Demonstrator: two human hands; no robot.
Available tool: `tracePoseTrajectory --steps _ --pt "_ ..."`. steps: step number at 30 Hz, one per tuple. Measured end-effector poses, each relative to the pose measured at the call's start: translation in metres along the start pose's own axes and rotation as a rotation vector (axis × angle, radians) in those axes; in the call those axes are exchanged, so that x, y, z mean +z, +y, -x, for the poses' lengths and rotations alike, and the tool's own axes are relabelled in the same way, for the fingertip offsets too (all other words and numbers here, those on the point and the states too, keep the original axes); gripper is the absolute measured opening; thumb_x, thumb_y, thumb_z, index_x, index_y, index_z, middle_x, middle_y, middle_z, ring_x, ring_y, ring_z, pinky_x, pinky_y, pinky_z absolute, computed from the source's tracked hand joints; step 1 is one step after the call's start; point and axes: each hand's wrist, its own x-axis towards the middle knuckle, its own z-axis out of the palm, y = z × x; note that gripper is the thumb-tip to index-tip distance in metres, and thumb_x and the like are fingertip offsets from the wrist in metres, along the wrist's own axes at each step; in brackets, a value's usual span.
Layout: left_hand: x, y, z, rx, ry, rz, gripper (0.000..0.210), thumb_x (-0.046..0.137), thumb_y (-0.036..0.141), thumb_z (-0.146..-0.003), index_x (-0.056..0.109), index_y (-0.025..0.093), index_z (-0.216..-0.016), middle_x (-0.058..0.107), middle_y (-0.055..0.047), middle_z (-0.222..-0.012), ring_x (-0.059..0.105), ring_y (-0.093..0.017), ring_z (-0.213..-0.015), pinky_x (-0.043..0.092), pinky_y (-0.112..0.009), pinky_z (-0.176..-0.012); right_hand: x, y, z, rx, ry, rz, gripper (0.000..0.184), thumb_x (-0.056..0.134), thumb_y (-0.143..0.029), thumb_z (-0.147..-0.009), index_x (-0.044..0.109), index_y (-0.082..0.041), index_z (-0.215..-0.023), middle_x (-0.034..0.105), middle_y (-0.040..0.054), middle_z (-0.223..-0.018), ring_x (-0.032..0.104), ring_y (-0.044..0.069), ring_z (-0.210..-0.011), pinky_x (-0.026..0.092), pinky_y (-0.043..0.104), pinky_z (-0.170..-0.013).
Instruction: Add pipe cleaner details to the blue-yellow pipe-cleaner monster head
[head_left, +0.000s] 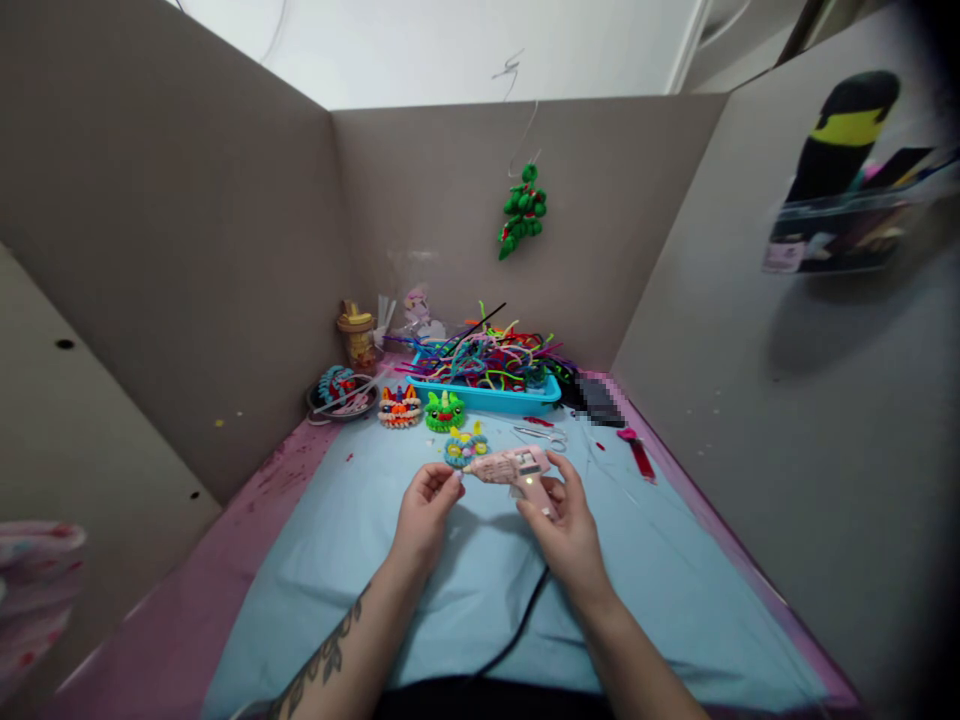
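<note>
My right hand [566, 525] is wrapped round a pink hot glue gun [517, 467], its nozzle pointing left and its black cord trailing down toward me. At the nozzle tip, my left hand [431, 505] pinches a small pale piece [459, 476], too small to name. Just beyond the gun sits a blue and yellow pipe-cleaner figure [456, 450], partly hidden by it. Behind that stand a green pipe-cleaner figure [445, 412] and an orange one [400, 408], both with faces.
A blue tray [487, 394] heaped with colourful pipe cleaners stands at the back. Scissors [541, 436], a red strip [643, 462] and a dark blurred item [600, 400] lie to the right. A round dish [341, 412] and a lidded cup [357, 338] stand back left. Partitions enclose the table.
</note>
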Motion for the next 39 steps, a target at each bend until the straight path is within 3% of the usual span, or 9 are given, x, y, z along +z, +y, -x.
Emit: tracePoseTrajectory --steps 11,19,24,32,39 --pt "-0.001 -0.001 -0.001 -0.002 -0.003 0.017 0.029 0.073 0.034 -0.063 0.058 0.017 -0.08 0.057 0.002 -0.07 0.054 -0.01 -0.065 0.043 -0.024 -0.069 0.0 -0.001 0.0 0.004 0.01 0.001 0.061 0.061 -0.025 -0.072 0.034 -0.025 -0.127 0.062 0.0036 -0.092 0.061 0.017 -0.079 0.048 0.03 -0.072" --pt "-0.001 -0.001 -0.001 -0.002 0.006 0.008 0.026 0.072 0.032 -0.065 0.057 0.016 -0.08 0.054 0.002 -0.069 0.052 -0.009 -0.065 0.043 -0.022 -0.068 0.0 0.001 -0.004 0.057 0.142 0.017 0.075 0.068 -0.027 -0.066 0.029 -0.025 -0.129 0.058 0.0032 -0.091 0.06 0.018 -0.078 0.049 0.029 -0.068" --pt "-0.001 0.0 -0.002 0.0 0.024 0.01 0.029 0.073 0.033 -0.063 0.056 0.016 -0.079 0.054 0.002 -0.069 0.052 -0.009 -0.064 0.043 -0.023 -0.067 -0.004 0.001 -0.006 0.04 0.156 0.019 0.07 0.062 -0.031 -0.072 0.027 -0.022 -0.132 0.062 0.0053 -0.09 0.061 0.019 -0.079 0.048 0.031 -0.073" --pt "-0.001 0.0 -0.001 0.0 0.05 -0.018 0.033 0.074 0.037 -0.059 0.056 0.016 -0.077 0.054 0.002 -0.066 0.053 -0.01 -0.062 0.042 -0.022 -0.065 -0.016 -0.008 -0.011 -0.019 0.115 0.306 0.067 0.053 -0.035 -0.078 0.023 -0.018 -0.136 0.063 0.0079 -0.093 0.062 0.019 -0.076 0.047 0.028 -0.066" --pt "-0.002 -0.002 -0.002 0.022 0.03 -0.031 0.029 0.073 0.035 -0.062 0.056 0.016 -0.078 0.054 0.003 -0.067 0.052 -0.009 -0.063 0.042 -0.021 -0.065 -0.004 -0.006 -0.01 -0.031 0.117 0.424 0.074 0.056 -0.035 -0.074 0.02 -0.016 -0.135 0.064 0.0078 -0.091 0.063 0.022 -0.077 0.047 0.031 -0.066"
